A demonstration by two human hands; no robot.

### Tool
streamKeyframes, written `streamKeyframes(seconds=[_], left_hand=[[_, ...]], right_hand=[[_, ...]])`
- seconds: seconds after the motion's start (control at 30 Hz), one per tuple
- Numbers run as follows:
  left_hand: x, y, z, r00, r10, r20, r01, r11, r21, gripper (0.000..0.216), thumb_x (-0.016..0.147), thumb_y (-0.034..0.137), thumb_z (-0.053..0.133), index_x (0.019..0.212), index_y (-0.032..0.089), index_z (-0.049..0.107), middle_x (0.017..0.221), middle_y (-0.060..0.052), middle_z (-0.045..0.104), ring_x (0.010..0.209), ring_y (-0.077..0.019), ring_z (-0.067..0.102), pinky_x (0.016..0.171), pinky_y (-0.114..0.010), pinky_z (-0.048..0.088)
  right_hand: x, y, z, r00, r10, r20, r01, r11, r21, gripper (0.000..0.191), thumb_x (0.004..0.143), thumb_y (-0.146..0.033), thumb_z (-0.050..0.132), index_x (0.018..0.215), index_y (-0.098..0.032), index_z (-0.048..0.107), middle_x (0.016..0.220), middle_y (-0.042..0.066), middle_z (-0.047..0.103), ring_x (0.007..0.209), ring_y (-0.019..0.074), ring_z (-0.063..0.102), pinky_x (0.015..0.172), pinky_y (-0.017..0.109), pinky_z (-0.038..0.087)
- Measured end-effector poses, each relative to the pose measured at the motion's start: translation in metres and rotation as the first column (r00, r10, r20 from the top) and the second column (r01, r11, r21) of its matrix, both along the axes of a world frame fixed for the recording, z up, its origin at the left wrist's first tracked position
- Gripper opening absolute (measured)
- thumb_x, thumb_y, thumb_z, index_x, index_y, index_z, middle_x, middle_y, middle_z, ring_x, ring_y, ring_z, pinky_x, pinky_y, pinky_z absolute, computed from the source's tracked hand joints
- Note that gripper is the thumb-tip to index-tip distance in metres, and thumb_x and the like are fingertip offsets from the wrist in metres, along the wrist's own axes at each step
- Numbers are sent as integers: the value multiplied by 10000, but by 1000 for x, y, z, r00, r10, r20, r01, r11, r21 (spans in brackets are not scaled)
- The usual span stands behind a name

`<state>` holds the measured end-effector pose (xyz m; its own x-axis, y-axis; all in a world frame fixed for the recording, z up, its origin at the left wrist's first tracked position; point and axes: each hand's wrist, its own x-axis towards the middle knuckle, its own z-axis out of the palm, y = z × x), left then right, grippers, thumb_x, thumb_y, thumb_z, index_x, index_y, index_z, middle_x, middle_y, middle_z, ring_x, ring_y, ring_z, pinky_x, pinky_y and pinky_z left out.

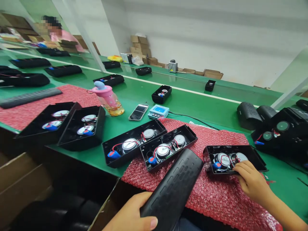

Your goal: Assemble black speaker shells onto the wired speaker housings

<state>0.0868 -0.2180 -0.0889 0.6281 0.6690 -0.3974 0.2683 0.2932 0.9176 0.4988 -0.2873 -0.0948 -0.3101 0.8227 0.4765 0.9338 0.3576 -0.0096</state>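
Observation:
My left hand (132, 211) is closed around the lower end of a black textured speaker cover (175, 186), tilted up over the bench's front edge. My right hand (255, 181) grips the near wall of an open black speaker housing (256, 157), fingertips inside by the wires and thumb outside. Two round silver drivers, red wires and a blue cylinder (217, 165) show in that housing. It rests on red bubble wrap (223, 195). To its left lie two similar open housings, a nearer one (191, 136) and a farther one (109, 144).
Two more housings (72, 138) stand at the left near a pink bottle (108, 98). A phone (139, 112) and a blue meter (158, 110) lie behind. Several housings sit on the green conveyor (192, 99). Black shells (249, 115) crowd the right; a cardboard box (21, 179) stands lower left. A person (64, 37) sits far left.

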Motion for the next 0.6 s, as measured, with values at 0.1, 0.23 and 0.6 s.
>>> streamKeyframes(seconds=[0.1, 0.23, 0.6], left_hand=[[0, 7, 22, 975, 58, -215, -16, 981, 192, 489, 676, 423, 692, 1121, 220, 684, 1024, -45, 717, 954, -308, 649, 815, -366, 531], [14, 1, 25, 802, 357, -478, 29, 776, 630, 472, 788, 413, 562, 1202, 201, 643, 1168, -105, 665, 1081, -315, 604, 948, -414, 473], [73, -17, 12, 677, 491, -548, 387, 395, 833, 865, 609, 371, 765, 1398, 252, 433, 1339, -146, 525, 1143, -375, 498, 964, -576, 394]], right_hand=[[0, -2, -8, 999, -3, 41, -1, 996, 87, 186, 847, -88, 421, 918, -162, 576, 872, 73, 638, 859, 236, 555, 787, 384, 480], [5, -4, -13, 998, -30, 56, 22, 990, 138, 141, 876, -156, 445, 931, -150, 575, 868, 83, 634, 842, 244, 560, 807, 402, 456], [17, -13, -46, 989, -148, -26, 149, 955, 258, 167, 834, -136, 512, 941, -184, 630, 900, 53, 666, 836, 227, 606, 903, 404, 443]])
